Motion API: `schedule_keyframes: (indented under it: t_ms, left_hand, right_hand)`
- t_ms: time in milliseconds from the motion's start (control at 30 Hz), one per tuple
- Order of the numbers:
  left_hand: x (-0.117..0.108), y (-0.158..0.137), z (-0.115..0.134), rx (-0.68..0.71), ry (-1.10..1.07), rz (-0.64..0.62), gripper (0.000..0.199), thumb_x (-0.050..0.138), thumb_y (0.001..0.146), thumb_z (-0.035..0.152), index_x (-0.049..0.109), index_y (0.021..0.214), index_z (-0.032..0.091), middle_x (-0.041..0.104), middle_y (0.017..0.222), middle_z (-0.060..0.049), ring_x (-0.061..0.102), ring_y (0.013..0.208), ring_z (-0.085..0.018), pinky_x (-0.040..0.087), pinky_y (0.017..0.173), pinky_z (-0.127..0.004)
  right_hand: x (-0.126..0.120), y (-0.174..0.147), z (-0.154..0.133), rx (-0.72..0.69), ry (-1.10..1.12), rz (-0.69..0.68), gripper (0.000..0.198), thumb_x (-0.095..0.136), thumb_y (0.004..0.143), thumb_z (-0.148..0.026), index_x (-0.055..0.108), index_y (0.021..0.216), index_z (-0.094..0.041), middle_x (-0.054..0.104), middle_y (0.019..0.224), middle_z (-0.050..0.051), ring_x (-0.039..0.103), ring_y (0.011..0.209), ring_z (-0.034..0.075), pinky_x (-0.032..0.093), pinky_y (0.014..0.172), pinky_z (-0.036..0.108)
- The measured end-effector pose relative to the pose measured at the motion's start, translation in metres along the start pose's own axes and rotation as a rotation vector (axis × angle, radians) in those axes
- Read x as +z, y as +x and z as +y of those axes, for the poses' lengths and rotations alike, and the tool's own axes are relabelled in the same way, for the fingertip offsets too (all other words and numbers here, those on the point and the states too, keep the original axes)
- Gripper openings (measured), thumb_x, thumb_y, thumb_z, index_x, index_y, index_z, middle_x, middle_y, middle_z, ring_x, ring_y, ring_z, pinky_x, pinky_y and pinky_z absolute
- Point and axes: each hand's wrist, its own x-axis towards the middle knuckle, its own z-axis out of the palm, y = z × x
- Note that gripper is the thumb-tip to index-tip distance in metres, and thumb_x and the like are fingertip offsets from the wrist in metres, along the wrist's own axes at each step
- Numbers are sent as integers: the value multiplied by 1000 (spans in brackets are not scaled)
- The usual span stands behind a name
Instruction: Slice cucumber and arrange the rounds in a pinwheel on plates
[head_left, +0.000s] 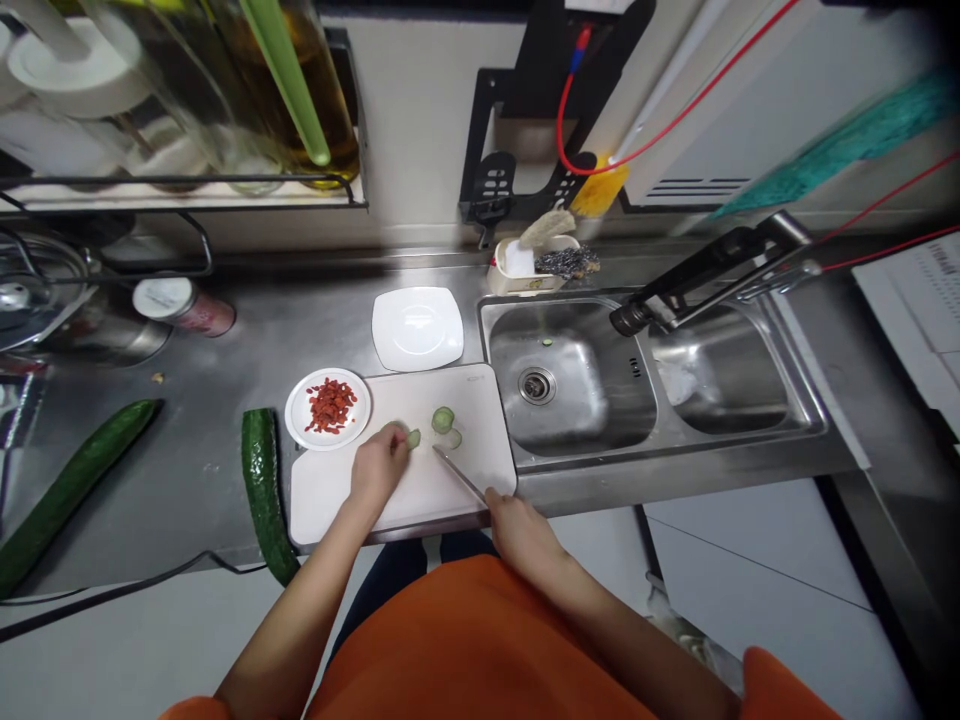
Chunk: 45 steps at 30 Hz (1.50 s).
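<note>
right, in the head view the left hand (pixel 380 462) is over the middle of the cutting board (pixel 337 500), its fingers drawn together in a pinch on a small green piece (pixel 413 438). the right hand (pixel 521 530) is closed in a fist round a knife (pixel 461 475), whose blade slants up and leftward over the board, the tip near the loose cuttings. just beyond that tip lie a round green slice (pixel 443 419) and a paler, thinner slice (pixel 454 438) next to it.

as for progress, i'd judge that a little cutting is done: only these few bits are on the board. a long cucumber (pixel 262 485) lies just left of the board and another cucumber (pixel 75 490) lies farther left, both uncut along their visible length. the square white plate (pixel 418 330) behind the board carries no slices, and the red bits (pixel 330 405) sit on a round white dish (pixel 295 420) at the board's upper left corner.

the knife's handle is mostly hidden by the fist, and the fingers cover part of the pinched piece. whether the round slice is one disc or several stacked is hard to tell. the nearer cucumber's top end looks blunt, perhaps trimmed; the farther one runs to the left edge of view. the bottles (pixel 300 90) at the upper left are cut off and blurred.
</note>
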Motion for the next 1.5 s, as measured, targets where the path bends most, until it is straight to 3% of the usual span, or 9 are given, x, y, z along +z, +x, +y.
schedule_keyframes:
  t_ms: [133, 267, 433, 567, 733, 967, 1200, 1367, 1500]
  left_hand:
    - [-16, 2, -12, -74, 75, 67, 13, 50, 81, 29, 60, 87, 23, 64, 72, 0, 57, 64, -15, 36, 61, -24]
    - [-20, 2, -19, -58, 172, 102, 17, 47, 84, 28, 62, 89, 23, 67, 81, -3, 60, 73, -17, 38, 63, -25]
    - [-10, 6, -12, 72, 145, 172, 23, 47, 85, 26, 64, 100, 21, 67, 100, -6, 60, 91, -20, 44, 78, -28]
    - [4, 19, 14, 209, 43, 70, 26, 52, 83, 28, 63, 105, 21, 66, 104, -6, 59, 96, -18, 43, 85, -26]
    - [19, 31, 42, 47, 106, -47, 17, 55, 80, 35, 65, 82, 21, 66, 85, -4, 59, 80, -18, 40, 68, -27]
    - [18, 30, 49, -74, -28, -60, 11, 56, 77, 31, 62, 75, 21, 65, 72, 1, 56, 66, -13, 36, 62, -23]
    - [3, 20, 33, -145, -164, -73, 11, 58, 73, 26, 63, 81, 22, 65, 69, 4, 58, 65, -12, 38, 63, -21]
    - [5, 9, 18, -136, -119, -143, 11, 57, 74, 26, 64, 81, 24, 65, 72, 3, 59, 68, -12, 38, 64, -22]
    - [12, 5, 18, -121, 7, -114, 16, 53, 79, 29, 65, 89, 26, 65, 73, 1, 59, 70, -15, 37, 65, -24]
  right_hand:
    - [-1, 2, 0, -5, -10, 2, 32, 34, 82, -1, 51, 105, -16, 67, 94, 11, 64, 87, 23, 39, 63, 26]
    - [2, 4, 0, -6, -21, 20, 32, 35, 82, -1, 51, 105, -16, 67, 93, 12, 64, 87, 23, 39, 63, 26]
    - [1, 4, 1, -6, -15, 20, 32, 35, 82, -1, 52, 105, -15, 67, 93, 12, 64, 87, 23, 40, 63, 26]
    - [1, 2, 1, -7, -9, 29, 34, 34, 81, -2, 53, 106, -15, 67, 93, 12, 64, 86, 24, 40, 63, 27]
    - [4, 1, 1, -1, -17, 52, 35, 35, 81, -1, 52, 107, -15, 67, 93, 12, 65, 87, 24, 41, 63, 27]
    - [6, 4, 2, 1, 1, 25, 36, 37, 80, -1, 51, 110, -16, 67, 94, 12, 64, 88, 24, 42, 65, 27]
    - [6, 3, 9, 11, 16, 30, 32, 34, 83, -1, 51, 106, -16, 67, 94, 12, 64, 87, 23, 40, 65, 27]
    - [2, 2, 9, 34, 18, 33, 33, 33, 84, -3, 51, 108, -15, 66, 94, 12, 64, 86, 23, 41, 65, 28]
    - [0, 3, 1, 34, 0, 66, 33, 33, 85, -3, 51, 109, -16, 66, 93, 12, 64, 88, 24, 42, 65, 27]
